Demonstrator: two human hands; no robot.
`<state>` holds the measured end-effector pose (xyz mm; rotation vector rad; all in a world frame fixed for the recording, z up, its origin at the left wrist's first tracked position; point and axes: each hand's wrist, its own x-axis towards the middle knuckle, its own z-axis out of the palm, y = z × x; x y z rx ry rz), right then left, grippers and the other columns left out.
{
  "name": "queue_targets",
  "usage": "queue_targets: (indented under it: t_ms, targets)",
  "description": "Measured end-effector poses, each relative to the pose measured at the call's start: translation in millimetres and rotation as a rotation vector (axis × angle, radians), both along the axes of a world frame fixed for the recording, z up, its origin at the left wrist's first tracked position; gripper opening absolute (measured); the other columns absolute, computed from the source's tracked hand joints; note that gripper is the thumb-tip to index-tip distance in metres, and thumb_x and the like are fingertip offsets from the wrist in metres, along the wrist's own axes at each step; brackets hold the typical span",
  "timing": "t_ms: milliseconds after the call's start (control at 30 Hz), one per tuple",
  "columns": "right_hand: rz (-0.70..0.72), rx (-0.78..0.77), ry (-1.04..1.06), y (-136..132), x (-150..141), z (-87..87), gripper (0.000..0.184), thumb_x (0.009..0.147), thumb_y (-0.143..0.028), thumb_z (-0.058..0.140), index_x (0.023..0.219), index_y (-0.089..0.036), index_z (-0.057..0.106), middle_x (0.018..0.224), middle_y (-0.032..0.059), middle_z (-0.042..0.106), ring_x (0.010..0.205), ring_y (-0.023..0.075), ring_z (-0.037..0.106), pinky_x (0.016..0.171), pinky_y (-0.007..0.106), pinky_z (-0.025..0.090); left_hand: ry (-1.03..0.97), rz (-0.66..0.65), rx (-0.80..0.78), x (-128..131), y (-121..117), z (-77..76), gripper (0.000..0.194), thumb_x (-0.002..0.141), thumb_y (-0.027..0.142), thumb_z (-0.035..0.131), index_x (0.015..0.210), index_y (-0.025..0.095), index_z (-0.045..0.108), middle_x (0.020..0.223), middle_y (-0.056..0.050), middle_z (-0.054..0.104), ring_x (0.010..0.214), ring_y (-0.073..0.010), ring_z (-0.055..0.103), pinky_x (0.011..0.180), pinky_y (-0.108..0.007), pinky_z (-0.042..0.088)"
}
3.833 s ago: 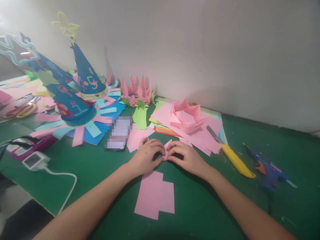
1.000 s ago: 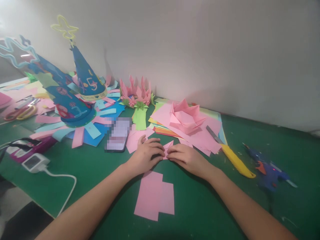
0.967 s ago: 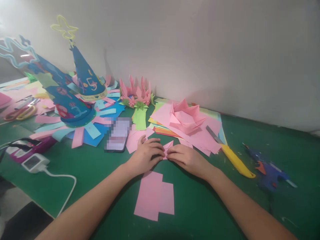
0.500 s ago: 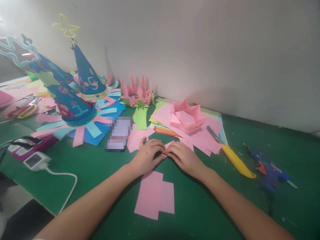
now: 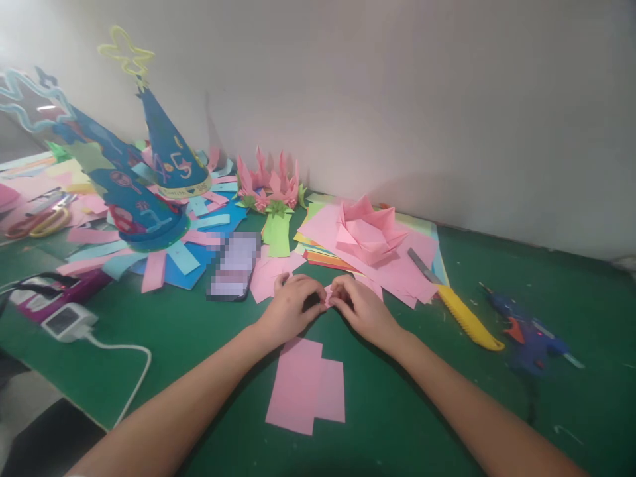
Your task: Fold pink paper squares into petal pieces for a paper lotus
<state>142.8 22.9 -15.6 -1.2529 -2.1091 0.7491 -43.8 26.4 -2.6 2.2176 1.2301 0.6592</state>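
My left hand and my right hand meet at the middle of the green table. Between their fingertips both pinch a small piece of pink paper, mostly covered by the fingers. Its exact shape is too small to make out. Just below the hands lie overlapping pink paper rectangles. Behind them, a folded pink paper flower sits on a stack of coloured paper sheets. More pink paper lies flat beyond my left hand.
To the right lie a yellow utility knife, its blade extended, and a blue glue gun. Leftward are a phone, a charger with a white cable, blue cone hats and scissors. A pink paper crown stands near the wall.
My right hand's fingers are more curled, and a gap shows between its thumb and forefinger. Both hands stay on the small pink paper. The whole view has shifted slightly.
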Motion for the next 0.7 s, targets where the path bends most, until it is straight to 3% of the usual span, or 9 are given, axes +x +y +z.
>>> queue_targets:
  t_ms: [400, 700]
  targets:
    - [-0.020, -0.020, 0.021, 0, 0, -2.1, 0.014, 0.084, -0.016, 0.052, 0.094, -0.021, 0.043, 0.075, -0.0011, 0.053, 0.070, 0.0159, 0.054, 0.063, 0.029, 0.042, 0.029, -0.093, 0.100, -4, 2, -8.5, 0.011, 0.085, 0.028, 0.060, 0.077, 0.024, 0.067, 0.100, 0.002, 0.069, 0.106, -0.0207, 0.054, 0.101, -0.047, 0.013]
    - [-0.049, -0.062, 0.048, 0, 0, 0.1, 0.014, 0.083, -0.019, 0.054, 0.092, -0.022, 0.044, 0.075, -0.0018, 0.054, 0.068, 0.0144, 0.054, 0.063, 0.028, 0.044, 0.015, -0.103, 0.052, -10, 3, -6.9, 0.009, 0.086, 0.023, 0.059, 0.079, 0.023, 0.065, 0.100, 0.003, 0.070, 0.105, -0.0190, 0.056, 0.102, -0.047, 0.013]
